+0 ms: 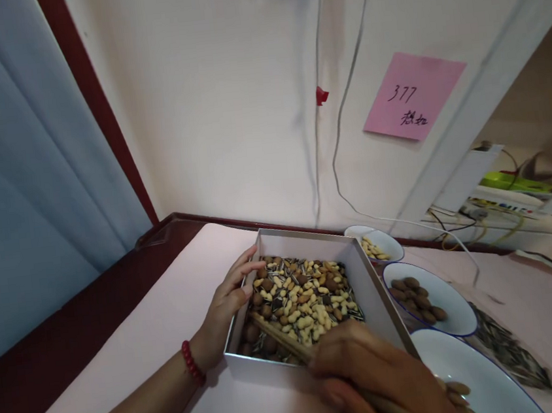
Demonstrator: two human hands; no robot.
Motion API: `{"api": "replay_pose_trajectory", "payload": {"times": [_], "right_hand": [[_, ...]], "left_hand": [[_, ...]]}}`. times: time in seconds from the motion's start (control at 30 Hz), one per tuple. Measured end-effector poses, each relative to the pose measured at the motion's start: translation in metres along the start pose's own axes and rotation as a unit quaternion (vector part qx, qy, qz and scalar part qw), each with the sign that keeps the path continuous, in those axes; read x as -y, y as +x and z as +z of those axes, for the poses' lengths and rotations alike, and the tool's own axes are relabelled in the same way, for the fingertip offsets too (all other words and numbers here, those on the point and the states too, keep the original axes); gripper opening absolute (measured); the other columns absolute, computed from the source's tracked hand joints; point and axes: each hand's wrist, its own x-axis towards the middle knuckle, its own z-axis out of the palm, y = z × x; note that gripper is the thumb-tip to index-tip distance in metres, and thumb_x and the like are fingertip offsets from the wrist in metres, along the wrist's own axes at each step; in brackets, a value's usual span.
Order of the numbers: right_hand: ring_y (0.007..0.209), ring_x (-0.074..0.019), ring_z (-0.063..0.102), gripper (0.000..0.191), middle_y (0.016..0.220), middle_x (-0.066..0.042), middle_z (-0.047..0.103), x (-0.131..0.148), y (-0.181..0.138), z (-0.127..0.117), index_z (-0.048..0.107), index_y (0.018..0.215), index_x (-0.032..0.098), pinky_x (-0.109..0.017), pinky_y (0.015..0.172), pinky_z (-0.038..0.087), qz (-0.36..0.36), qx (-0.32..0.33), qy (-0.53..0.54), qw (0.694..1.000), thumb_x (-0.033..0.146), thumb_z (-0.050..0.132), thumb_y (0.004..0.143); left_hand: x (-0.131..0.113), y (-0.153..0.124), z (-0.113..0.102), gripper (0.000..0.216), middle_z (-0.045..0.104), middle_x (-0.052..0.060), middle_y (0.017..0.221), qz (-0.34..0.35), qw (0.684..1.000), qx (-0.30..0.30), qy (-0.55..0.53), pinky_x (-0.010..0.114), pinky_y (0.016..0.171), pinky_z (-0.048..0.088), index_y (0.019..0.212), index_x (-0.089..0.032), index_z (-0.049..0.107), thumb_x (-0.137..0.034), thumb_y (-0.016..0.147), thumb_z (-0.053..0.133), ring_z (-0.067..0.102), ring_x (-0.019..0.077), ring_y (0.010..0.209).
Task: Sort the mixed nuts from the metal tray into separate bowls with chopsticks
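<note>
A shallow white box (374, 295) sits on the pink table, filled with mixed peanuts, sunflower seeds and brown nuts (303, 299). My left hand (227, 307), with a red bead bracelet at the wrist, rests on the box's left wall, fingers curled over the rim. My right hand (373, 377) is closed around wooden chopsticks (279, 334), whose tips reach into the box's near left corner among the nuts.
Three white blue-rimmed bowls stand right of the box: a far one with peanuts (378, 243), a middle one with brown nuts (436, 295), a near one (476, 376). Sunflower seeds (511, 349) lie piled on the table. Cables hang down the wall beside a pink note (412, 95).
</note>
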Motion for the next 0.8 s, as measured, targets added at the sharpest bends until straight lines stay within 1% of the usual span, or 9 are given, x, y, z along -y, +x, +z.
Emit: {"api": "replay_pose_trajectory", "payload": {"times": [0.1,0.2,0.27,0.4,0.53,0.7,0.8], "right_hand": [[0.083,-0.0088,0.069,0.015,0.093,0.000,0.069,-0.012,-0.004,0.007,0.063,0.101,0.024,-0.014,0.073,0.055,0.000,0.003,-0.036,0.999,0.014,0.053,0.098],[0.081,-0.0055,0.068,0.018,0.092,0.002,0.066,-0.017,-0.008,0.001,0.061,0.104,0.026,-0.010,0.072,0.052,-0.007,-0.022,-0.055,0.998,0.013,0.050,0.099],[0.079,-0.0041,0.068,0.018,0.089,0.004,0.065,-0.015,-0.009,-0.005,0.060,0.103,0.027,-0.008,0.072,0.051,0.002,-0.035,-0.060,0.998,0.013,0.049,0.100],[0.078,-0.0044,0.068,0.014,0.088,0.005,0.066,-0.011,-0.008,-0.014,0.060,0.101,0.027,-0.007,0.072,0.052,0.002,-0.055,-0.079,0.995,0.017,0.051,0.100],[0.079,-0.0057,0.069,0.011,0.090,0.004,0.066,-0.011,-0.009,-0.015,0.061,0.103,0.027,-0.008,0.071,0.053,-0.016,-0.076,-0.106,0.991,0.021,0.054,0.100],[0.079,-0.0059,0.067,0.014,0.087,0.003,0.064,-0.010,-0.006,-0.005,0.060,0.100,0.025,-0.010,0.073,0.053,-0.020,-0.048,-0.036,0.998,0.014,0.051,0.099],[0.083,-0.0070,0.067,0.016,0.092,0.002,0.064,-0.013,-0.004,0.007,0.059,0.103,0.025,-0.013,0.076,0.054,-0.003,-0.020,-0.026,0.999,0.013,0.050,0.099]], "left_hand": [[0.000,0.000,0.000,0.035,0.039,0.004,0.163,-0.001,1.000,-0.003,-0.014,0.047,0.125,0.020,0.115,-0.024,0.074,-0.036,0.085,0.062,0.025,0.0327,0.153],[0.001,0.000,-0.001,0.035,0.040,0.003,0.163,0.004,1.000,-0.003,-0.017,0.046,0.125,0.019,0.115,-0.025,0.074,-0.034,0.084,0.062,0.026,0.0322,0.153],[0.001,-0.001,-0.001,0.035,0.040,0.002,0.163,0.005,1.000,-0.002,-0.018,0.047,0.125,0.019,0.116,-0.025,0.075,-0.033,0.084,0.061,0.026,0.0323,0.153],[0.000,-0.002,0.001,0.035,0.040,0.003,0.163,-0.003,1.000,-0.009,-0.027,0.048,0.123,0.022,0.114,-0.026,0.076,-0.034,0.084,0.061,0.027,0.0330,0.152],[0.001,-0.002,0.002,0.034,0.042,0.003,0.162,-0.002,0.999,-0.014,-0.034,0.048,0.124,0.021,0.113,-0.026,0.076,-0.035,0.083,0.063,0.027,0.0335,0.152],[0.004,-0.002,0.001,0.034,0.043,0.001,0.161,0.003,0.999,-0.012,-0.037,0.045,0.125,0.019,0.115,-0.027,0.076,-0.031,0.083,0.062,0.025,0.0315,0.153],[0.004,-0.002,0.000,0.035,0.041,0.001,0.162,-0.005,0.999,-0.007,-0.037,0.046,0.125,0.018,0.115,-0.028,0.075,-0.030,0.083,0.062,0.025,0.0311,0.153]]}}
